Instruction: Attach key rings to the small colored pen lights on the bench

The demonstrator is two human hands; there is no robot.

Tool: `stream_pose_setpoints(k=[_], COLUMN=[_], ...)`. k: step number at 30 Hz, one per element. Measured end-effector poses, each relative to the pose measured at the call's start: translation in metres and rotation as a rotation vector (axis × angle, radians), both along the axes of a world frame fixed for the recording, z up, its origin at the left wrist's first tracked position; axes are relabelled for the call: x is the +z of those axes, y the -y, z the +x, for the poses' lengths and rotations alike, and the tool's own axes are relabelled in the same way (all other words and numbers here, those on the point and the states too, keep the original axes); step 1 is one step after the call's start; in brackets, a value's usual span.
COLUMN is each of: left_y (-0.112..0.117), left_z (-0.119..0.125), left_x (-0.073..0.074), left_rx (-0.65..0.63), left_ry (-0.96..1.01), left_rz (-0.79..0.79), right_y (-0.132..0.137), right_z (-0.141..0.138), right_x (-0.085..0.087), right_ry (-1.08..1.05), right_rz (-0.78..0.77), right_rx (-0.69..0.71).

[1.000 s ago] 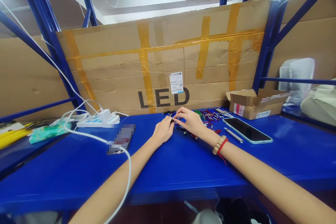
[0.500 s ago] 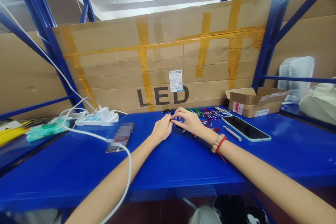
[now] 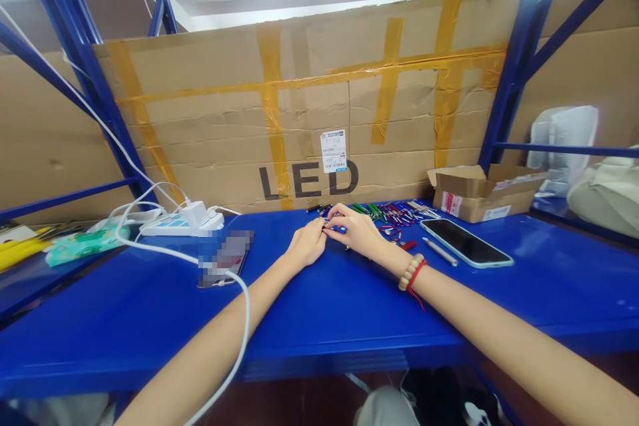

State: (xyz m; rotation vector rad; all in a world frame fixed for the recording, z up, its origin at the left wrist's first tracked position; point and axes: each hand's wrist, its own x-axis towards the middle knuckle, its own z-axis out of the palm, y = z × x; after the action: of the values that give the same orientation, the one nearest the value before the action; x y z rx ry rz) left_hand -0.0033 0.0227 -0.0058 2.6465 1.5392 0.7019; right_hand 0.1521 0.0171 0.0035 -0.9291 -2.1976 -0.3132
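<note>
My left hand [image 3: 307,245] and my right hand [image 3: 357,231] meet fingertip to fingertip over the blue shelf [image 3: 319,306]. Both pinch one small dark part [image 3: 325,227] between them; it is too small to name. Just behind the hands lies a heap of small coloured pieces [image 3: 387,216] in red, green and blue. A bead bracelet and red string [image 3: 413,273] sit on my right wrist.
A phone [image 3: 466,242] lies screen-up to the right with a silver pen [image 3: 438,251] beside it. Behind it stands an open cardboard box [image 3: 482,194]. At the left lie a charging phone [image 3: 223,258], a white power strip [image 3: 182,223] and a teal packet [image 3: 82,245]. A taped cardboard sheet [image 3: 309,100] forms the back wall.
Both hands stay pinched together on the small part; only the fingers shift slightly. The view has tilted a little, so everything sits slightly higher in the picture.
</note>
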Motion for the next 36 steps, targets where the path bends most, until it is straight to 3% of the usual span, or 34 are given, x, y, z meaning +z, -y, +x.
stream_pose_setpoints(k=[6,10,14,19,25,36], left_y=[0.002,0.001,-0.001,-0.001,0.0,0.004], left_z=[-0.001,0.0,0.0,0.001,0.002,0.002], left_x=[0.001,0.0,0.0,0.0,0.0,0.002], left_rx=[-0.014,0.06,0.197,0.209,0.197,0.176], left_ry=[0.042,0.067,0.104,0.058,0.021,0.011], left_rz=[-0.048,0.018,0.03,0.036,0.039,0.011], right_y=[-0.001,-0.002,-0.005,-0.01,-0.005,-0.009], right_z=[-0.001,0.002,0.014,0.028,0.022,0.02], right_x=[-0.004,0.0,0.009,0.01,0.01,0.003], right_ry=[-0.042,-0.134,-0.192,0.041,0.166,0.145], right_rz=[-0.071,-0.128,-0.165,-0.335,-0.492,-0.488], right_rx=[0.043,0.033,-0.178,-0.408,-0.442,-0.39])
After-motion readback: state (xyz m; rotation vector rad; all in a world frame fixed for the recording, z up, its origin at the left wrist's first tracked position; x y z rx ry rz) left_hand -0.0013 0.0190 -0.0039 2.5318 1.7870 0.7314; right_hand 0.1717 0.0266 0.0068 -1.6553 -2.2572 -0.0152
